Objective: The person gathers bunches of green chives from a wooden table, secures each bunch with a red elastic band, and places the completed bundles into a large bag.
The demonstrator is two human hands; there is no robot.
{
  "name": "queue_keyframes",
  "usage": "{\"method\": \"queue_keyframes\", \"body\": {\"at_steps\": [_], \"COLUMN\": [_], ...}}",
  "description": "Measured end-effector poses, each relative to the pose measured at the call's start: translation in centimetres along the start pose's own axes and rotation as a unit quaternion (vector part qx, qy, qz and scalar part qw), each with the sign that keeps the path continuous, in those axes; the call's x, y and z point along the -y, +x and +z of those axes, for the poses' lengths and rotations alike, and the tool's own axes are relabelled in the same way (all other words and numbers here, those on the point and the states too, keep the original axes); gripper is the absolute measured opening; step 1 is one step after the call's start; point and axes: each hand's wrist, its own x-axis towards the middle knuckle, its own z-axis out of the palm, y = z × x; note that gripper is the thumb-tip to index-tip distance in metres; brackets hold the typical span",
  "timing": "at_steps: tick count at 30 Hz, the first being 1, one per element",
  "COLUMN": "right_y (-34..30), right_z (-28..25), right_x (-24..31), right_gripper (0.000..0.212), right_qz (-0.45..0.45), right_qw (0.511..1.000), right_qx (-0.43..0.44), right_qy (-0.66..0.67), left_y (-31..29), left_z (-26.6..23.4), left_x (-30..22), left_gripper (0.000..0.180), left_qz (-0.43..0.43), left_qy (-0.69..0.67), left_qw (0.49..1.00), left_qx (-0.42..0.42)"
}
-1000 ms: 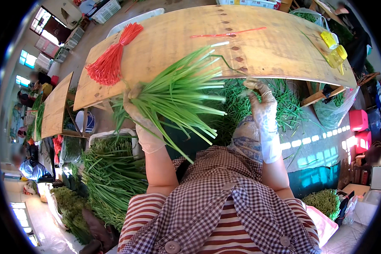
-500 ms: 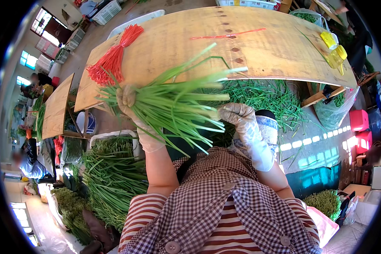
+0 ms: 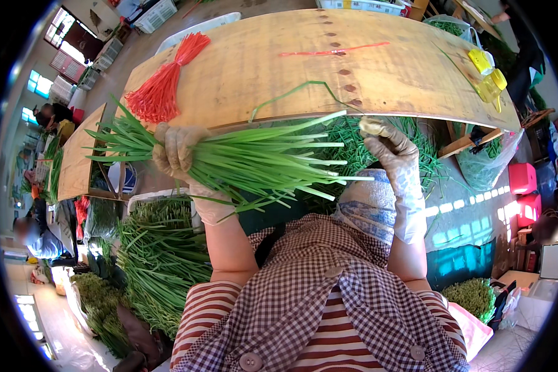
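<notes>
My left hand (image 3: 178, 149), in a pale stained glove, is closed round a bunch of garlic chives (image 3: 254, 154). The leafy tips stick out to the left and the pale cut ends spread to the right, level with the table's near edge. My right hand (image 3: 392, 144), gloved too, is raised just right of those cut ends, apart from them. Its fingers are curled together in a pinch; whether something small is between them is hidden. A single long green leaf (image 3: 291, 92) lies bent on the wooden table (image 3: 248, 62) beyond the bunch.
On the table lie a bundle of red ties (image 3: 161, 80), a loose red strip (image 3: 335, 51) and a yellow-capped container (image 3: 491, 85). Green trimmings (image 3: 347, 149) cover the floor beneath. A heap of chives (image 3: 161, 260) stands at my left. Other people (image 3: 43, 239) sit farther left.
The bunch has swung more level and its stems lie closer together. My right hand has moved away from the stem ends, up and to the right.
</notes>
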Motion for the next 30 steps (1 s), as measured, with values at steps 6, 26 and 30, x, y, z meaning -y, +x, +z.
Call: {"method": "queue_keyframes", "body": {"at_steps": [6,26,30], "right_y": [1.5,-0.4,-0.7], "right_z": [1.5,-9.6,-3.6], "right_x": [0.1,-5.1,0.3], "right_gripper": [0.020,0.019,0.033], "right_qz": [-0.381,0.021,-0.140], "right_qw": [0.847,0.756,0.942], "right_qx": [0.184,-0.053,-0.029], "right_qy": [-0.322,-0.652,-0.303], "left_y": [0.0,0.5,0.3], "left_z": [0.1,0.7,0.4], "left_x": [1.2,-1.3,-0.7], "left_gripper": [0.016,0.025,0.024], "left_qz": [-0.014,0.039,0.081], "left_qy": [-0.008,0.029,0.079], "left_qw": [1.000,0.990,0.981], "left_qx": [-0.014,-0.136,-0.158]}}
